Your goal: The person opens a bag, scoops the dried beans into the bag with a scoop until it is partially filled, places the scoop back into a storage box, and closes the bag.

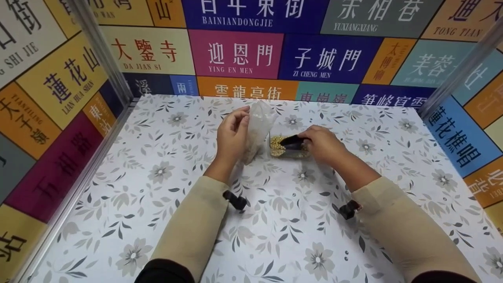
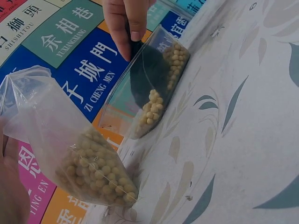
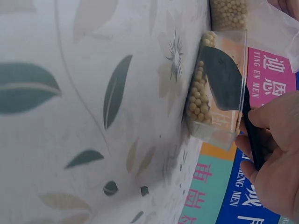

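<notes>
A clear plastic bag (image 1: 260,122) of round yellow soybeans (image 2: 98,172) stands on the table, its upper part loose and crumpled. My left hand (image 1: 232,131) holds the bag by its left side near the top; the left wrist view shows only part of that hand. To the right of the bag sits a clear rectangular box (image 3: 219,133) with soybeans along its bottom. My right hand (image 1: 324,143) grips the handle of a black scoop (image 3: 224,77). The scoop's blade slants down inside the box, among the beans.
A white tablecloth (image 1: 165,212) with grey flowers and leaves covers the table. Panels of coloured street-name signs (image 1: 235,53) stand behind and at both sides, with metal posts (image 1: 106,51) at the corners.
</notes>
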Motion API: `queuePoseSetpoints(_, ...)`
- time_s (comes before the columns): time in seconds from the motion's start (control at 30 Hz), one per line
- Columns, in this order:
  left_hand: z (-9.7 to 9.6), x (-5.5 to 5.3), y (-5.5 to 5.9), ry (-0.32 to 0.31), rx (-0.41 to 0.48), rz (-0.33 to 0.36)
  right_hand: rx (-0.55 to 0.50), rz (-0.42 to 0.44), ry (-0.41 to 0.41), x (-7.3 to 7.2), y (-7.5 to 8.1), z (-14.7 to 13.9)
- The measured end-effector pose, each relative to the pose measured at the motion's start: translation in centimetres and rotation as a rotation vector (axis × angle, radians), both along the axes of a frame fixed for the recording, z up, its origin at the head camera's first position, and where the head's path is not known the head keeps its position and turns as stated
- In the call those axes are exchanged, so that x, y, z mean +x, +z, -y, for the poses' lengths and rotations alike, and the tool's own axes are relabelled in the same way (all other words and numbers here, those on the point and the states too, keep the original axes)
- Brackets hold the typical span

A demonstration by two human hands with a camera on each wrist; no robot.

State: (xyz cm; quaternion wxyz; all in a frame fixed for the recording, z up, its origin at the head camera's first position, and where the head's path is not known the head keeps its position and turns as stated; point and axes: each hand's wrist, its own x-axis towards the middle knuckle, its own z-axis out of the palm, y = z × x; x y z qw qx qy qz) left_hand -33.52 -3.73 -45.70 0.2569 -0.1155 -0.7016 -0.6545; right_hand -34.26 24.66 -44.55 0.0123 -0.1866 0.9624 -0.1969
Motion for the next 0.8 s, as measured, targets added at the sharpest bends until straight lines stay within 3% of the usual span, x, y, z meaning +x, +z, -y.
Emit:
queuePoseSetpoints(0.1, 0.1, 0.1, 0.1, 0.0, -0.003, 0.006, -0.052, 0.048, -0.012, -0.3, -0.5, 0.4)
queuePoseSetpoints(0.33, 0.3, -0.9, -1.1, -0.015, -0.017, 0.027, -0.195, 0.126, -0.063, -0.3, -1.8, 0.6)
queuePoseSetpoints(0.53, 0.5, -1.1, -1.4, -0.037, -0.002, 0.021, -0.312, 0.122, -0.115, -0.3, -2.7, 0.3)
queuePoseSetpoints(0.8, 0.6, -1.2, -1.4, -0.037, 0.001, 0.011, -0.375, 0.113, -0.119, -0.2, -3.0, 0.1)
